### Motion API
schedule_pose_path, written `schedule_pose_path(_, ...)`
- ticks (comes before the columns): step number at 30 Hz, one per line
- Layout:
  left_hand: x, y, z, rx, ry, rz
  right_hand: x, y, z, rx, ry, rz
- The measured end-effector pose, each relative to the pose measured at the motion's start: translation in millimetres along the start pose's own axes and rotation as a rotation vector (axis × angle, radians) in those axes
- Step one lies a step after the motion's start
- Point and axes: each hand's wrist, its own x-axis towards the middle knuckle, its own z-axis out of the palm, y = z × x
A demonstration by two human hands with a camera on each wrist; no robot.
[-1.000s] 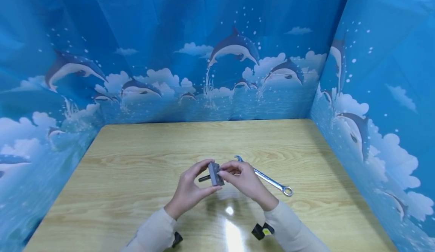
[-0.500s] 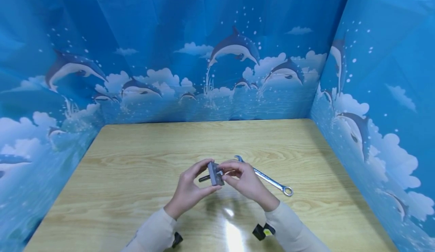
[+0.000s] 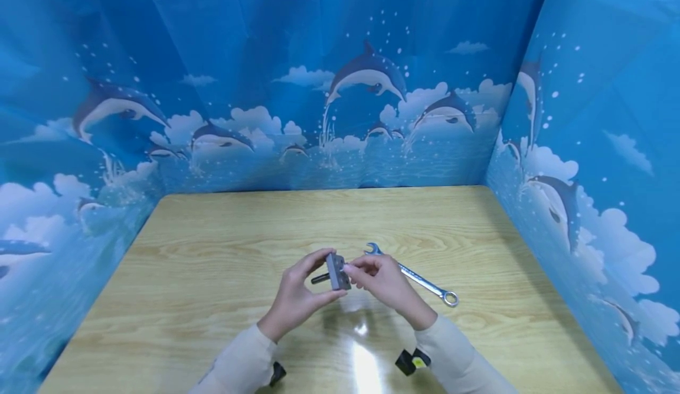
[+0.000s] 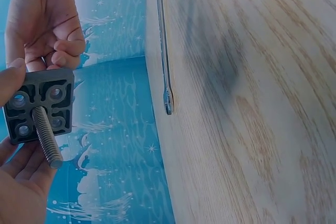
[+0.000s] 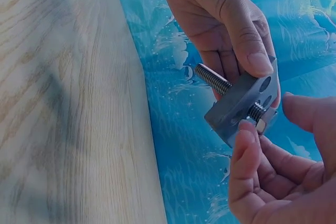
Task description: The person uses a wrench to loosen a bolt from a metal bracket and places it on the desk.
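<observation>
My left hand (image 3: 297, 292) grips a small grey square plate (image 3: 334, 277) by opposite edges, thumb on one side and fingers on the other. The plate has holes at its corners. A threaded bolt (image 4: 47, 137) passes through its middle, its long shank sticking out on the left-hand side. On the other face, a short stretch of thread and a shiny hexagonal end (image 5: 269, 121) show in the right wrist view. My right hand (image 3: 385, 282) has its curled fingers around this hexagonal end; a fingertip touches it from below, and the thumb stands slightly off it.
A combination wrench (image 3: 422, 282) lies slantwise on the wooden table (image 3: 223, 252), just beyond and right of my right hand. Blue dolphin-print sheets (image 3: 255, 57) hang behind the table and along both sides.
My right fingers and thumb shift around the bolt's hexagonal end, spreading half a second ago and closer together now. The left hand and plate stay almost still; the wrench has not moved.
</observation>
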Motion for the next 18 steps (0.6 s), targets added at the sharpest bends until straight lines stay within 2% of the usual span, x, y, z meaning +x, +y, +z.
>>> schedule_pose_path(2, 0.0, -0.8, 0.6, 0.016, 0.004, 0.022, 3.5, 9.1, 1.8, 0.005, 0.013, 0.012)
schedule_pose_path(6, 0.8, -0.4, 1.2, 0.032, -0.001, 0.048, 3.9, 9.9, 2.1, 0.015, 0.032, 0.01)
schedule_pose_path(11, 0.9, 0.1, 1.2, 0.03, -0.013, 0.045, 2.7, 9.3, 0.7, -0.009, 0.025, -0.013)
schedule_pose_path(18, 0.0, 0.1, 1.1, -0.009, -0.005, 0.02, 1.5, 12.4, -2.3, -0.014, 0.002, -0.101)
